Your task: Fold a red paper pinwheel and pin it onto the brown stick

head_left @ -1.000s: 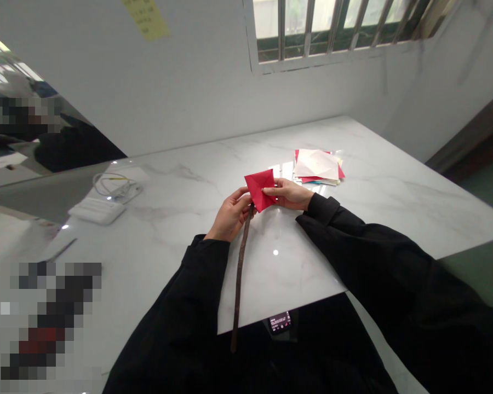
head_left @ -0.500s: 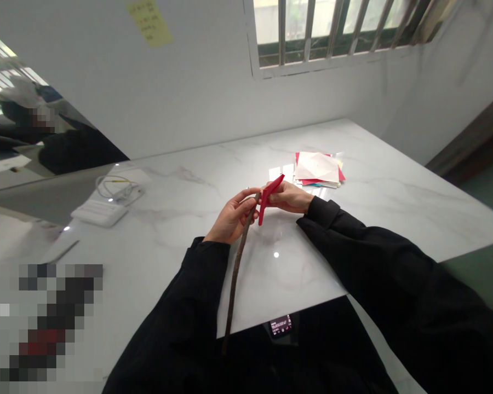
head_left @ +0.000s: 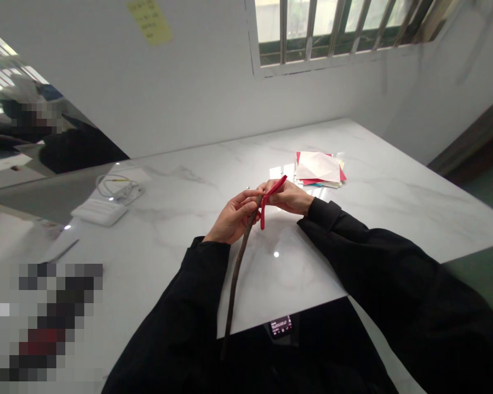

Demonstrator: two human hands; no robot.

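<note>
My left hand [head_left: 233, 218] grips the top end of a long thin brown stick [head_left: 235, 279] that slants down toward my lap. My right hand [head_left: 290, 197] pinches a folded red paper [head_left: 270, 197], seen almost edge-on, with its lower end against the tip of the stick. Both hands hover just above the white marble table [head_left: 378, 202], close together near its middle. Black sleeves cover both arms.
A stack of coloured and white paper sheets [head_left: 318, 168] lies just beyond my right hand. A white box [head_left: 98, 212] and a coiled cable [head_left: 115, 187] sit at the left. Another person in dark clothes [head_left: 66, 148] is at far left. A small lit screen [head_left: 281, 325] shows below the table edge.
The red paper turned from facing me flat to edge-on and folded narrower against the stick's tip. The stick's lower end swung slightly left. Both hands stayed in place.
</note>
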